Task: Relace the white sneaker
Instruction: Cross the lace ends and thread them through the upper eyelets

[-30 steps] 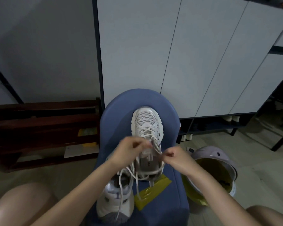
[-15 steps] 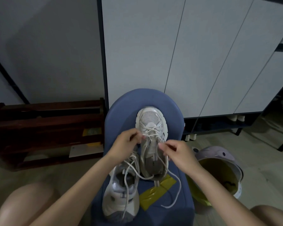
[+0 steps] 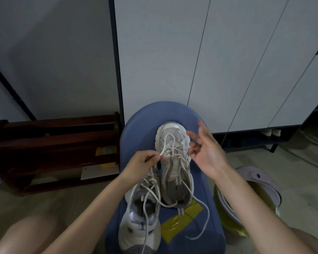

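- White sneaker [image 3: 174,162] lies on a blue padded seat [image 3: 140,129], toe pointing away from the person, heel toward them.
- A 2nd sneaker [image 3: 140,222] lies just beside it, nearer the person and to the left; its toe end is hidden under the left forearm.
- Left hand [image 3: 141,165]: grip grasping the lace [image 3: 168,142]; thumb and fingers pinch one strand at the left edge of the white sneaker's lacing, just below the toe mesh.
- From the pinch, the lace loops forward over the toe mesh and back into the crossings.
- Right hand [image 3: 207,153]: grip released; fingers spread and loosely bent, palm facing left, beside the sneaker's right edge. It holds nothing; whether a fingertip touches the shoe cannot be told.
- A loose lace end [image 3: 206,222] trails off the heel across the seat toward the person, passing a strip of yellow tape [image 3: 180,222] stuck to the seat.
- Right of the seat on the floor: a bin [image 3: 264,187] with a pale lid and a yellow liner.
- Left: a dark wooden rack [image 3: 50,143]. Behind: a white cabinet [image 3: 173,61].
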